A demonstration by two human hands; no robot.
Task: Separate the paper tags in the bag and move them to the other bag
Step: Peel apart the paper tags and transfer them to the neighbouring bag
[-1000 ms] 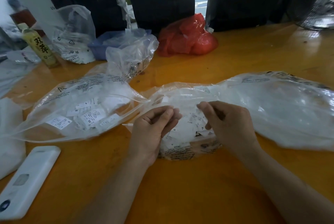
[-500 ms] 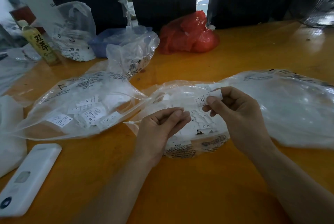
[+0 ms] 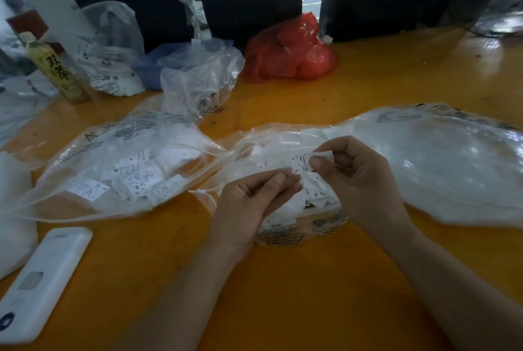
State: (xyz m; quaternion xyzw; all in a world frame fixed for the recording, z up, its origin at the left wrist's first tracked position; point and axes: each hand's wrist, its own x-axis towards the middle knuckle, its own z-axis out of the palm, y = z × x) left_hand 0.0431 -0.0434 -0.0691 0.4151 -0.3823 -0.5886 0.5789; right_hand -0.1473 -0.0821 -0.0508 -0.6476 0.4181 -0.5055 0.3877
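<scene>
Far left edge of the orange surface (image 3: 368, 90): a white remote-like device (image 3: 39, 285) lying flat, a yellow-labelled bottle (image 3: 55, 67) standing behind it.

Left of centre: clear plastic bag (image 3: 119, 169), mouth facing right, loose paper tags (image 3: 133, 183) inside, size letters S and XS readable. Judged to be the receiving bag.

Centre: a second, smaller clear bag (image 3: 283, 226) lies open directly under the hands, a heap of tags in it.

Left hand (image 3: 254, 203): fingers curled, thumb tip pressed to forefinger, right against the lower edge of a tag strip (image 3: 300, 162) marked L. Cannot tell whether it has actually caught the paper.

Right hand (image 3: 359, 181): thumb and forefinger pinch the strip's upper right corner, holding it just above the heap.

Handling, as judgement: tags are featherweight, thin, limp, prone to cling together and to the plastic. They tear or crease easily. Best taken at an edge or corner with fingertips, one hand anchoring while the other peels. The bag film is slippery and floppy, so the mouth wants holding open when dropping tags in.

Right: a large, pale, filled plastic bag (image 3: 441, 164) touching the centre one. Behind: a red bag (image 3: 291, 50), further clear bags.
</scene>
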